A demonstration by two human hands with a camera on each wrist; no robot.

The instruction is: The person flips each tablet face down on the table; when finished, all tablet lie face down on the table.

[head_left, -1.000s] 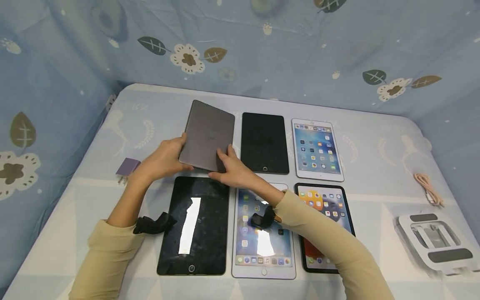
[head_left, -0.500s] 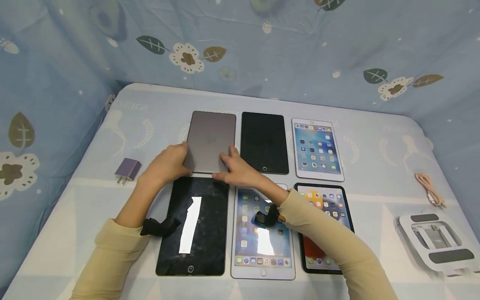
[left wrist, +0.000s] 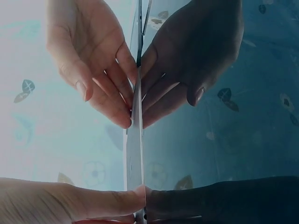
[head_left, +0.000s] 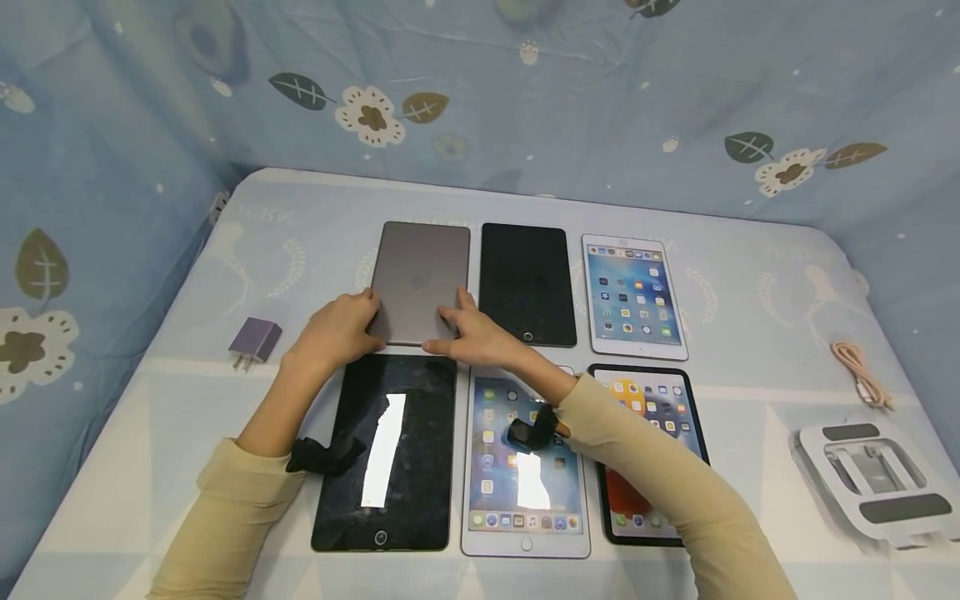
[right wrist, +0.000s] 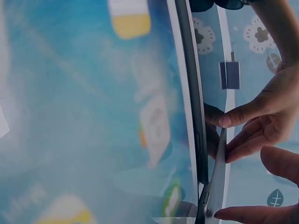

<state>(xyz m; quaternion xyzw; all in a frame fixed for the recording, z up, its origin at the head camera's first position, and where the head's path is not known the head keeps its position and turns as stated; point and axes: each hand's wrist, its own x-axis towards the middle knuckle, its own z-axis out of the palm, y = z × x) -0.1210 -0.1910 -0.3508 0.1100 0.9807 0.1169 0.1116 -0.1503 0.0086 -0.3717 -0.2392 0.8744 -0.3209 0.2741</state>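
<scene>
A grey tablet (head_left: 420,279) lies back side up at the far left of a group of tablets. At its lower left corner, my left hand (head_left: 335,332) touches the side edge with its fingertips and the near edge with its thumb. My right hand (head_left: 477,333) spans the lower right corner, fingers by the right edge and thumb along the near edge. In the left wrist view the right hand's fingers (left wrist: 110,105) are fairly straight against the thin tablet edge. Just below lies a black tablet (head_left: 386,467), its screen dark and reflecting light.
Right of the grey tablet are a dark tablet (head_left: 527,279) and a white tablet (head_left: 637,304). Another white tablet (head_left: 525,500) and a black-rimmed tablet (head_left: 656,500) lie nearer. A purple charger plug (head_left: 255,339) is left; a coiled cable (head_left: 857,371) and grey-white stand (head_left: 873,479) are right.
The grey tablet was tilted and held up between both hands; it came down flat and square above the black tablet. Over the last half second, hands and tablet have hardly moved.
</scene>
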